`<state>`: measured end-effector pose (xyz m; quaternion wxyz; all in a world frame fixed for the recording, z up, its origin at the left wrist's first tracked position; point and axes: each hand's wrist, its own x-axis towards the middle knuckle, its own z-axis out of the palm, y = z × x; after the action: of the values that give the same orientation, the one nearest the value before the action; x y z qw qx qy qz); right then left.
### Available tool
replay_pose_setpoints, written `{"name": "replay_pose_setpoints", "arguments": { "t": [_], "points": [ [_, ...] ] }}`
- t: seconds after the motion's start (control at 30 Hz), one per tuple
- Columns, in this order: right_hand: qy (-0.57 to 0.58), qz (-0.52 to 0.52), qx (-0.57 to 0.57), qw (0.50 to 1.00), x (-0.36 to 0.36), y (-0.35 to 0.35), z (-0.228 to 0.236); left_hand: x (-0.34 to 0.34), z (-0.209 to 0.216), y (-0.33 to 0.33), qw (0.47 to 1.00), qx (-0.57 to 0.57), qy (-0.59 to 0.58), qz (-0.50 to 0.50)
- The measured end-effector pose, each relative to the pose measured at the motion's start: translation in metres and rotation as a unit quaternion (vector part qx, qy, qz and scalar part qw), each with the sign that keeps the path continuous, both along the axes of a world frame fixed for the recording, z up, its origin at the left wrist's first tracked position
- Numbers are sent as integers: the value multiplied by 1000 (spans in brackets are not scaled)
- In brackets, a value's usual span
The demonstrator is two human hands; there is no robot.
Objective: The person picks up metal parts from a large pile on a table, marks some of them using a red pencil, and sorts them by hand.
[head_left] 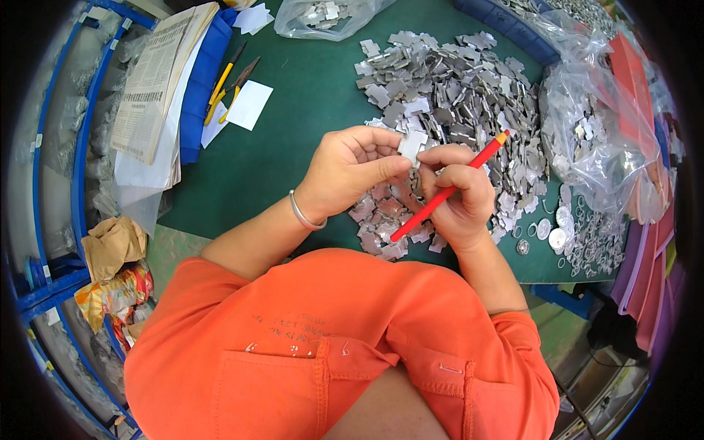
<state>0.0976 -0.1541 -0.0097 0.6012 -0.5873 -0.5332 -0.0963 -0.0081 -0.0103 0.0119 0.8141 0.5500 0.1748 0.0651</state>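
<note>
My left hand [352, 172], with a silver bangle on its wrist, pinches a small flat metal plate [413, 145] with notched edges between thumb and fingers. My right hand [462, 192] has its fingertips against the plate's right side. Tucked across that hand is a red pencil [447, 189], slanting from lower left to upper right, its yellowish end away from the plate. Just beyond both hands spreads a big heap of similar grey metal plates [469, 88]. Below my hands, nearer my body, lies a smaller pile of plates [385, 216].
Clear plastic bags of metal parts [587, 139] and loose rings [590, 242] lie on the right of the green table [308, 88]. Yellow-handled pliers [233, 99] and white paper lie at left, beside a blue bin [205, 81] with newspapers. Blue shelving [77, 139] stands further left.
</note>
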Motion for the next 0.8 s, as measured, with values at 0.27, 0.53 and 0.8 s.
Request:
{"name": "replay_pose_setpoints", "arguments": {
  "t": [0.27,0.53,0.8],
  "points": [
    [377,25,21,926,-4,0,1,2,1,-1,1000,-1,3,-9],
    [370,53,-40,927,-9,-4,-5,-1,0,-4,1000,8,23,-5],
    [326,-81,-65,940,95,22,46,0,-6,12,993,92,-31,64]
  ]
}}
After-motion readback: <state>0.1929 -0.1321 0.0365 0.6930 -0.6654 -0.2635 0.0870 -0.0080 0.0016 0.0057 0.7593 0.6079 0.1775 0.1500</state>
